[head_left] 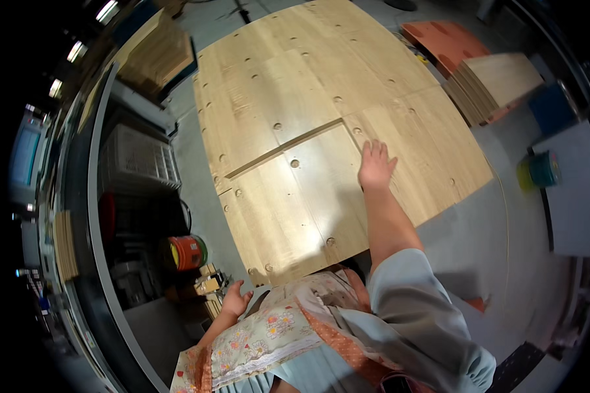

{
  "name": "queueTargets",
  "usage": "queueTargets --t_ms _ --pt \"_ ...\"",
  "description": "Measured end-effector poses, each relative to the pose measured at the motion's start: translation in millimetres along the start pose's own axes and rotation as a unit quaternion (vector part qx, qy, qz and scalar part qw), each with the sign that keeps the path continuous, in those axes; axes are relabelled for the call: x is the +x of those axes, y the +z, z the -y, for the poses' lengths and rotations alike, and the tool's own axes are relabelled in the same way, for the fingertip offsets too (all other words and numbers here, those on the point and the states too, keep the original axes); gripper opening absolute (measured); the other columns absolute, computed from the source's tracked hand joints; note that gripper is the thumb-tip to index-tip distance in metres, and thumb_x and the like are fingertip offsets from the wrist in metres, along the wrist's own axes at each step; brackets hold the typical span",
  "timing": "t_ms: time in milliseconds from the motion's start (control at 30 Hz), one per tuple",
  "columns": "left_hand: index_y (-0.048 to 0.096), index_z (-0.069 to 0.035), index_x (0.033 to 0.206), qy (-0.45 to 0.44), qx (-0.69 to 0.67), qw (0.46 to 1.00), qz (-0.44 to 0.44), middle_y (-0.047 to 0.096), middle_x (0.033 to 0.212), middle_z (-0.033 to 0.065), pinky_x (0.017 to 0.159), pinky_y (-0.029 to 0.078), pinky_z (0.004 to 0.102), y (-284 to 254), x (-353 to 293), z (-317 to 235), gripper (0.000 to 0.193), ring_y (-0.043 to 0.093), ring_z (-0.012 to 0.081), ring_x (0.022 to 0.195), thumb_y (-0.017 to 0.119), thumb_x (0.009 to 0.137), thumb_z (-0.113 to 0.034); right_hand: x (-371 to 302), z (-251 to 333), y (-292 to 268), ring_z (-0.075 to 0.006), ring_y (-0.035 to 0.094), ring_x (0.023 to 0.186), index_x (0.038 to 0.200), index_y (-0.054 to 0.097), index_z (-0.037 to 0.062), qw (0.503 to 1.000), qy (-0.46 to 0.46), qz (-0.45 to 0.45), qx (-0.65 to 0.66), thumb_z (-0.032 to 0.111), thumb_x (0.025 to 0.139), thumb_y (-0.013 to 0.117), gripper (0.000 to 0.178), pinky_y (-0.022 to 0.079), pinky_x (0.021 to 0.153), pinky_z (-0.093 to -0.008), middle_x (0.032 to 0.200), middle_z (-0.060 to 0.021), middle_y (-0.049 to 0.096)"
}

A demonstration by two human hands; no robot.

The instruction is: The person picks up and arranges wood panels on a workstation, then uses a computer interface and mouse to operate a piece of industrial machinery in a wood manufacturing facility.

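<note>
The panel array [432, 147] — pale wooden panels with round holes, laid edge to edge — lies directly in front of the person and serves as the reference. One near panel [269, 209], at the near side of the array, sits lower than its neighbours; a step edge [285, 149] bounds it on the far side and continues down its right side.

The right hand [375, 167] is palm down on the array, just right of the near panel. Its fingers are extended and slightly apart — clamped on nothing. The left hand [236, 302] is just off the array's near left corner, fingers and thumb apart, with no object visible in it.

Left of the array stand an orange bucket [189, 253] and a grey crate [139, 160]. Beyond its far left corner is a board stack [157, 56]. Right of its far part, a second board stack [505, 82] stands beside an orange platform [442, 40].
</note>
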State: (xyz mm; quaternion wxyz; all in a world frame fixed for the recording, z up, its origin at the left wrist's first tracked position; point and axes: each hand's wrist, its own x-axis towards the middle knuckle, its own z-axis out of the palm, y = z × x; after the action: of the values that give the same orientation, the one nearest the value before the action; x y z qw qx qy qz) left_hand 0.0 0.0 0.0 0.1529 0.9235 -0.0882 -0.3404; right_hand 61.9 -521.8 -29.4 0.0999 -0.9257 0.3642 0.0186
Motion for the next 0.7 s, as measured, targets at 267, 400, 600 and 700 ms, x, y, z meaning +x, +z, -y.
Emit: queueTargets --t_ms 267,400,600,700 --pt "0.047 0.002 0.123 0.023 -0.062 0.998 0.016 0.052 0.119 0.0250 0.094 0.042 0.0408 42 15 78 0.060 0.050 0.0382 0.111 0.064 0.079 -0.036 -64 -36 -21 -0.0252 0.016 0.138 0.139 0.030 0.0087 0.998 -0.043 -0.007 0.043 0.012 0.089 0.035 0.050 0.013 0.107 -0.0583 0.148 -0.0084 0.022" --pt "0.048 0.002 0.122 0.014 0.051 0.998 0.044 0.053 0.117 0.0254 0.092 0.043 0.0395 -9 10 -12 0.060 0.052 0.0376 0.109 0.064 0.078 -0.035 -70 -57 6 -0.0237 0.013 0.139 0.140 0.026 0.0099 0.999 -0.033 -0.020 0.022 0.015 0.086 0.045 0.058 0.013 0.110 -0.0534 0.149 -0.0076 0.017" --pt "0.047 0.003 0.123 0.103 0.079 0.991 0.019 0.052 0.120 0.0247 0.094 0.041 0.0382 -28 40 -31 0.056 0.050 0.0360 0.113 0.064 0.080 -0.029 -79 -46 -19 -0.0225 0.009 0.139 0.142 0.022 0.0095 0.992 -0.040 0.035 0.111 0.021 0.088 0.048 0.061 0.009 0.112 -0.0476 0.150 -0.0066 0.016" --pt "0.045 0.004 0.125 0.157 0.028 0.987 0.008 0.052 0.122 0.0237 0.096 0.040 0.0368 -35 54 -71 0.054 0.049 0.0328 0.115 0.064 0.082 -0.023 -83 -57 -30 -0.0248 0.012 0.139 0.140 0.024 0.0045 0.959 0.013 -0.031 0.280 0.029 0.084 0.057 0.070 0.012 0.112 -0.0421 0.148 -0.0117 0.018"
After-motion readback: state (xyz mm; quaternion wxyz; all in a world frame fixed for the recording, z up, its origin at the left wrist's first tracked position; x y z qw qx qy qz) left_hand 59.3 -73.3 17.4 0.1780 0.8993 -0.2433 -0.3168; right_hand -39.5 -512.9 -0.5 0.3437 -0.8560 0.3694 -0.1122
